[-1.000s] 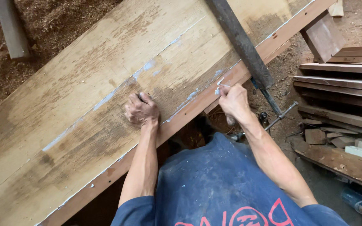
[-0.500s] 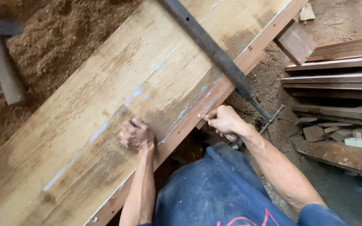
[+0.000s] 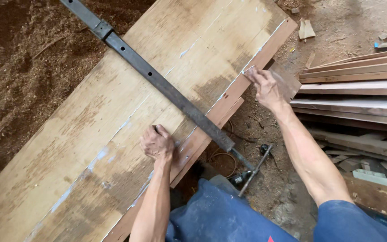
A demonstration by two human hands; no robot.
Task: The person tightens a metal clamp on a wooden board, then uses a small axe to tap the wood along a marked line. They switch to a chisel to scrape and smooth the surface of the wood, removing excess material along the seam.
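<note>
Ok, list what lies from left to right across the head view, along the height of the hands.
Sawdust floor → glued wooden panel → left hand → bar clamp screw handle → right hand → stacked planks.

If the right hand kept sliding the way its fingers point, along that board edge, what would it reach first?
The right hand points up along the reddish edge strip of the wooden panel. Nothing sits on that strip ahead; it would likely reach the panel's far corner first.
</note>
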